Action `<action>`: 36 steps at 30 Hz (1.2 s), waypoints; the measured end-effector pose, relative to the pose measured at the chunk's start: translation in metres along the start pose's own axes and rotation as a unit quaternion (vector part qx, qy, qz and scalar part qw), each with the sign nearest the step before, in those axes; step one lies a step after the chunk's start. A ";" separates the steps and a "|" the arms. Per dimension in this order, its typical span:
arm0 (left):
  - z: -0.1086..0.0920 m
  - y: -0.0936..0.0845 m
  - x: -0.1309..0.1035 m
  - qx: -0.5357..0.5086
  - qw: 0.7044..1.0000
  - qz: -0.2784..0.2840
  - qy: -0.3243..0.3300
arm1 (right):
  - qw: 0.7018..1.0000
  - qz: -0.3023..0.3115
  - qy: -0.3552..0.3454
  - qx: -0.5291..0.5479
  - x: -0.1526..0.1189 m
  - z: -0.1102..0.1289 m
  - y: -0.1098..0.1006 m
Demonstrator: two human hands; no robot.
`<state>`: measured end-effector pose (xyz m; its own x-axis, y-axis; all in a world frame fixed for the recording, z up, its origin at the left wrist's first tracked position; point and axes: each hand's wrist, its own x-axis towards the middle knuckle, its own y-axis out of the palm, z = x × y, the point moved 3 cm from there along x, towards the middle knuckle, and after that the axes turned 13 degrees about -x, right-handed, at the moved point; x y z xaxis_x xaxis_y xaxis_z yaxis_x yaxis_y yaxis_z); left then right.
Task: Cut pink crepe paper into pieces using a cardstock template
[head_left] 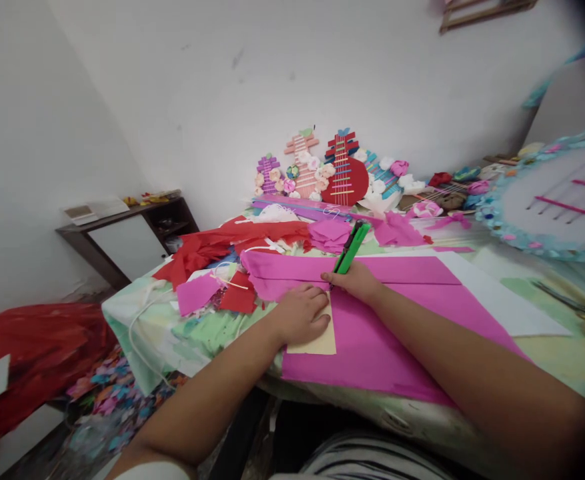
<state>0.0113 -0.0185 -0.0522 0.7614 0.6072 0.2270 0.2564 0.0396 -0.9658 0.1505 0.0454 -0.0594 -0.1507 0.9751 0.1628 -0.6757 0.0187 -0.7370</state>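
Note:
A magenta sheet (pixel 397 340) lies along the front of the table, with a dark line across its upper part. On its left side rests a small pale yellow card (pixel 325 341). My left hand (pixel 303 313) lies flat on this card, fingers spread and nothing held. Just to its right, my right hand (pixel 355 281) grips a green and black marker (pixel 352 248), which tilts up to the right. The marker's tip points down near the card's top edge, by my left fingertips; whether it touches the sheet is hard to see.
Red crepe paper (pixel 207 250) and magenta scraps (pixel 197 293) lie at the left. Decorated paper instruments (pixel 345 177) stand against the wall. Scissors (pixel 572 303) and a round blue-edged piece (pixel 557 193) are at the right. White sheets (pixel 512 300) lie beneath the magenta one.

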 end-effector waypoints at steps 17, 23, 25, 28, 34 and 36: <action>0.002 0.001 0.002 -0.021 0.999 0.026 -0.010 | 0.999 -0.007 -0.015 -0.033 0.002 -0.001 0.003; 0.005 0.003 0.002 -0.013 1.000 0.022 -0.001 | 0.998 -0.016 -0.023 -0.058 0.002 0.000 0.006; 0.006 0.004 0.002 -0.011 1.000 0.023 -0.004 | 0.997 -0.019 -0.025 -0.064 0.002 0.001 0.006; 0.006 0.004 0.002 -0.015 1.000 0.024 -0.010 | 0.998 -0.014 -0.025 -0.050 0.001 0.001 0.004; 0.007 0.003 0.001 -0.032 0.999 0.018 -0.024 | 1.000 -0.019 -0.001 0.020 0.000 -0.005 -0.001; 0.008 0.003 0.001 -0.037 0.999 0.016 -0.022 | 1.000 -0.014 -0.011 0.019 0.001 -0.006 -0.001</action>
<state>0.0081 -0.0109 -0.0557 0.7429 0.6422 0.1890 0.2776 -0.0387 -0.9599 0.1552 0.0474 -0.0629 -0.1469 0.9694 0.1968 -0.7073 0.0362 -0.7060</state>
